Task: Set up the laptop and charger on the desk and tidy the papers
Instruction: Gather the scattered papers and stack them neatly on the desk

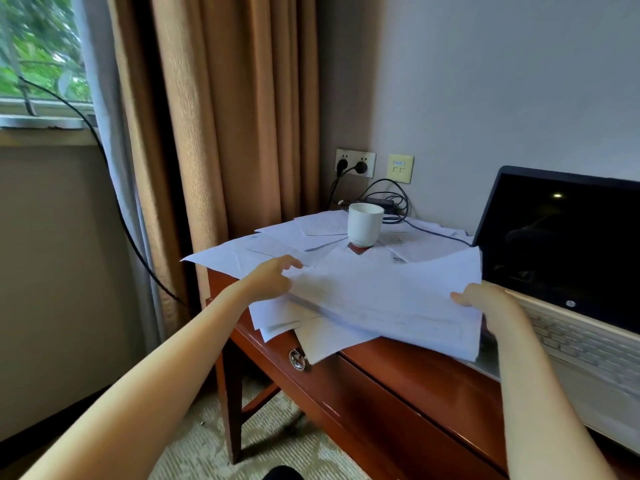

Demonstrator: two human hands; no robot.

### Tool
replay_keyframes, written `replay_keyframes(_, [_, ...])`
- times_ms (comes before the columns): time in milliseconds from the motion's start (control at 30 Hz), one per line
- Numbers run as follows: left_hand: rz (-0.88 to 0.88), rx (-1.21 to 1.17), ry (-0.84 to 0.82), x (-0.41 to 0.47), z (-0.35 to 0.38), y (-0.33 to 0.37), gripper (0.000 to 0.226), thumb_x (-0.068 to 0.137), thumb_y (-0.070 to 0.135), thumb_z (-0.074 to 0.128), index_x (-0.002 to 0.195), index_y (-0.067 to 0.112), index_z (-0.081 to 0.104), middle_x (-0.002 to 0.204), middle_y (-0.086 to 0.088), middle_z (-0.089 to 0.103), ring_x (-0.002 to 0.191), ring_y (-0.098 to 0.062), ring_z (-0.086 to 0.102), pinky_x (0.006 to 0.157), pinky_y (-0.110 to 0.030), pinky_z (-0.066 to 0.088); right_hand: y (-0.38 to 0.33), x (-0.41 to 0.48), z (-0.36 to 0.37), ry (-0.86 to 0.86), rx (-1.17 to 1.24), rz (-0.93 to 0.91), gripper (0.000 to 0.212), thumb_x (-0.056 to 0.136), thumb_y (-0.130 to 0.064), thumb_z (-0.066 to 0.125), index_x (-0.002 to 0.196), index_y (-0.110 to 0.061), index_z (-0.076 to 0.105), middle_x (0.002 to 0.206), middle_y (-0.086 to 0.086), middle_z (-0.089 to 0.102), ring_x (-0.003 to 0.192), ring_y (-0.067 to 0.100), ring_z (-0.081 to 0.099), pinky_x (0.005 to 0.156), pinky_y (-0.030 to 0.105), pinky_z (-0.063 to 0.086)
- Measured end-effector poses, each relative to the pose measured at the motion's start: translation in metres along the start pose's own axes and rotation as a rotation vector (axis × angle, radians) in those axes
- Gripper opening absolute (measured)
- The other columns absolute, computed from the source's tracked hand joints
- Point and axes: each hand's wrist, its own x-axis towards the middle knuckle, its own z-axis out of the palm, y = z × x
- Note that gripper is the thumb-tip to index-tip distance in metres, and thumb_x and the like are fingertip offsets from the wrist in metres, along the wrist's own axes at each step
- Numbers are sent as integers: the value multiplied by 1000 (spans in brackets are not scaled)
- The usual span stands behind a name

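Papers [277, 244] lie scattered across the left end of the desk [398, 372], and a thick sheaf [388, 306] of them is raised slightly above the rest between the 2 hands. The left hand [273, 277] pinches the sheaf's left edge with curled fingers. The right hand [485, 301] grips its right edge, thumb on top, just beside the open laptop [568, 244], whose screen is dark. Several loose pages overhang the desk's front and left edges. A white mug [365, 225] stands on the pages near the wall. The charger [381, 203] sits just behind it, with leads plugged into the wall socket [355, 162].

Dragging the sheaf across the overhanging pages could sweep them to the floor. Tugging any page from under the mug could tip it; whether it holds liquid I cannot tell. The sheaf's right corner could knock the laptop or snag the cable [436, 233] running to it.
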Motion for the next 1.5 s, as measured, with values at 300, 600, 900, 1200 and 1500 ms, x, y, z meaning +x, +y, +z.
replay_keyframes(300, [16, 4, 17, 19, -14, 2, 42, 89, -5, 45, 125, 15, 53, 137, -10, 47, 125, -23, 46, 96, -27, 42, -22, -8, 9, 332, -676, -25, 70, 76, -9, 67, 135, -4, 31, 138, 21, 32, 126, 35, 31, 100, 42, 34])
replay_keyframes(600, [-32, 2, 58, 41, -31, 11, 38, 91, 3, 45, 126, 16, 53, 136, -9, 48, 118, -20, 50, 79, -19, 41, -85, 2, 59, 87, -682, -434, 47, 87, -15, 52, 133, -10, 41, 136, 15, 36, 126, 35, 35, 98, 39, 36])
replay_keyframes(900, [-95, 17, 58, 76, -37, -12, 39, 94, 10, 45, 133, 16, 45, 136, -8, 49, 106, -20, 54, 71, -19, 42, -142, 30, 142, -139, -538, -765, 39, 94, -18, 43, 133, -12, 45, 138, 9, 44, 121, 27, 46, 93, 32, 40])
replay_keyframes(1200, [-100, 140, 61, 122, 5, -27, 46, 96, 16, 38, 141, 6, 33, 144, -12, 39, 132, -27, 38, 106, -35, 31, -160, 91, 209, -63, -702, -762, 37, 97, -21, 43, 132, -8, 43, 132, 12, 50, 118, 30, 50, 89, 34, 43])
replay_keyframes(1500, [-639, -1445, 279, 159, -14, -24, 11, 88, 1, 44, 99, 4, 44, 97, -10, 42, 66, -18, 43, 62, -25, 41, -176, 122, 252, 31, -902, -861, 32, 97, -21, 41, 120, 0, 46, 122, 17, 53, 112, 35, 53, 85, 37, 43])
